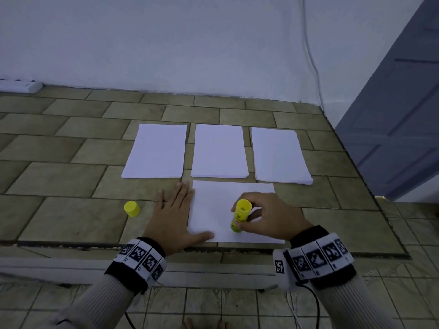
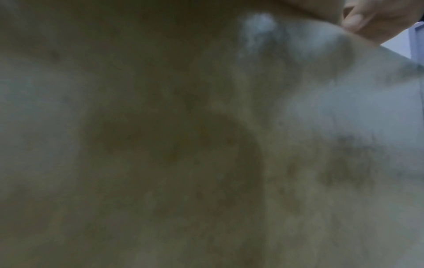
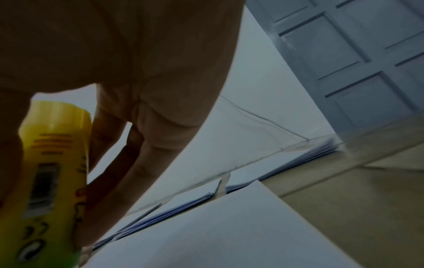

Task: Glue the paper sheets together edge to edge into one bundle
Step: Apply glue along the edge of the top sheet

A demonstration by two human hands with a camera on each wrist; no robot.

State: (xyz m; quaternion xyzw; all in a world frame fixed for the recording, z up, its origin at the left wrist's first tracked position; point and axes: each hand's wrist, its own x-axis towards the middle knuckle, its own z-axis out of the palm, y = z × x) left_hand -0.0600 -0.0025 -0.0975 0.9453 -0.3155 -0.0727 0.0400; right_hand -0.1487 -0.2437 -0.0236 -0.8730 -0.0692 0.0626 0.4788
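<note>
So the single paper sheet (image 1: 213, 210) we're working on sits low in the middle of the head view, flat on the tiled floor (image 1: 71, 181), just below the middle one of three paper stacks: left stack (image 1: 155, 151), middle stack (image 1: 219, 151), right stack (image 1: 280, 156). They're lined up side by side with narrow gaps of tile between them. Our right hand (image 1: 268, 216) has its fingers and thumb curled round the yellow glue stick (image 1: 240, 216), holding it roughly upright, a bit tilted, over the near part of the sheet. In the right wrist view the glue stick (image 3: 50, 181) fills the lower left with the fingers wrapped round it, though we can't tell whether it's touching the paper. Our left hand (image 1: 177, 214) is spread flat with straight fingers, palm down on the left edge of the sheet, thumb lying on the paper, gripping nothing. The left wrist view is mostly a dark blur. The yellow cap (image 1: 132, 208) stands on the tiles left of that hand, apart from it. Further out: a white wall (image 1: 190, 43) along the top, a cable (image 1: 311, 62) running down it at upper right, a grey panelled door (image 1: 399, 115) at far right, and a power strip (image 1: 21, 86) at far left.
</note>
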